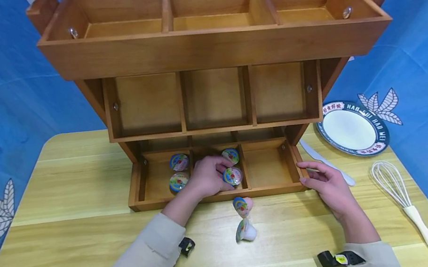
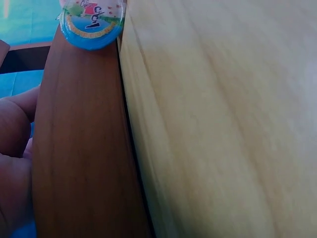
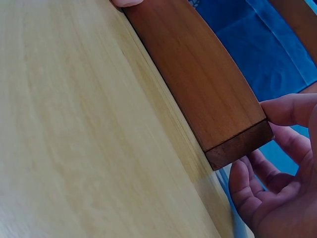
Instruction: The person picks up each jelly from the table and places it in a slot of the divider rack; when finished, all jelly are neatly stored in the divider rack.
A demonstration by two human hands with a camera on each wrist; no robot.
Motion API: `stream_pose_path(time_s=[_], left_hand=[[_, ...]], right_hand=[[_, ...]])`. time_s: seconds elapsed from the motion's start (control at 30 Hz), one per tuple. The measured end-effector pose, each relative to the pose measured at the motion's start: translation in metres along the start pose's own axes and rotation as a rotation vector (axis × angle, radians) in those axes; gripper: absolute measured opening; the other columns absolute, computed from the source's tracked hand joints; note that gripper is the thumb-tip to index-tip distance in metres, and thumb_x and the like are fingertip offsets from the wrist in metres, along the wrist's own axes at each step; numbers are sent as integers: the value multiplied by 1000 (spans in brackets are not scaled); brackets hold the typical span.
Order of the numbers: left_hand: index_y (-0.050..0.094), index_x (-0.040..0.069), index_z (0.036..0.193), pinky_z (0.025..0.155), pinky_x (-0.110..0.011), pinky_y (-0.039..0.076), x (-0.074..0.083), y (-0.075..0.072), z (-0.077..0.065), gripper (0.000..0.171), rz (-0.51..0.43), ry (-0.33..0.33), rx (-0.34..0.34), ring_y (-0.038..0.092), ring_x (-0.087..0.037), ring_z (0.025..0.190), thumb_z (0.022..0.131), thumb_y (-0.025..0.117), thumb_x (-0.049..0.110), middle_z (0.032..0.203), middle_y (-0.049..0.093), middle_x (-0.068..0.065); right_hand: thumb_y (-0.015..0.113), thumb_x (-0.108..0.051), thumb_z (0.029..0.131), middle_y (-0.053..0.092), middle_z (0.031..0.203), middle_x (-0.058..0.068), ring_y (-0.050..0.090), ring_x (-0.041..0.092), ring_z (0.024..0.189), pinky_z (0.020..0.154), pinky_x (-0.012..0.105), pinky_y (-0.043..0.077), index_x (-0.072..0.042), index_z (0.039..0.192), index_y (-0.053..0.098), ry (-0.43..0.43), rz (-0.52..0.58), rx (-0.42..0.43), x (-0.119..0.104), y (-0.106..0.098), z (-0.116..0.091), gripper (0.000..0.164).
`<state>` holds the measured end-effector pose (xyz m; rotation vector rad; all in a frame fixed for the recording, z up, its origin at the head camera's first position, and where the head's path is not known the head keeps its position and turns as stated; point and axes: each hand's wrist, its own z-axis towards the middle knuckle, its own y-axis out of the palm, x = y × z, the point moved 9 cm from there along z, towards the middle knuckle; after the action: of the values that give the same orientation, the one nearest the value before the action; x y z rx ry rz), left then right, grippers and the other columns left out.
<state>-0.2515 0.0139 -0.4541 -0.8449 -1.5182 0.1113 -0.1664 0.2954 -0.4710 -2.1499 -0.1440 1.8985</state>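
Note:
My left hand [image 1: 209, 176] reaches into the middle compartment of the bottom tier of a wooden rack [image 1: 198, 43] and pinches a jelly cup [image 1: 233, 176] between thumb and fingers. Behind it sits another jelly cup [image 1: 230, 156]. The left compartment holds two more, a rear jelly cup [image 1: 178, 162] and a front jelly cup [image 1: 179, 181]. On the table before the rack, a pink jelly cup [image 1: 243, 206] and a white jelly cup [image 1: 246, 231] lie on their sides. At the bottom tier's right front corner [image 3: 242, 144], my right hand [image 1: 328, 187] grips the wood with thumb and fingers.
The rack's two upper tiers overhang the bottom one. To the right are a round plate [image 1: 348, 130] with a dark green rim, a white knife [image 1: 326, 162] partly behind the right hand, and a whisk [image 1: 407, 204] near the edge of the wooden table [image 1: 47, 258].

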Motion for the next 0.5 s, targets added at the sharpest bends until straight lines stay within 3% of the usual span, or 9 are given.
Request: stream_pose_path(time_s=[0.27,0.5], left_hand=[[72,8,111,72,-28,55,3,-8,-7,52,-62,-10,0,64,-17,81,64,93,2,94,65,-5],[68,4,117,78,-31,54,7,-20,-25,53,-121,30,73,63,-24,93,69,91,4,103,65,-9]], right_hand=[[67,-4,94,51,135,6,52,22,108,85,19,48,3,131,60,-2,11,-7,-3,2,-1,39],[67,-2,94,49,138,9,50,22,108,84,18,47,4,133,58,-9,17,-5,-6,1,-2,40]])
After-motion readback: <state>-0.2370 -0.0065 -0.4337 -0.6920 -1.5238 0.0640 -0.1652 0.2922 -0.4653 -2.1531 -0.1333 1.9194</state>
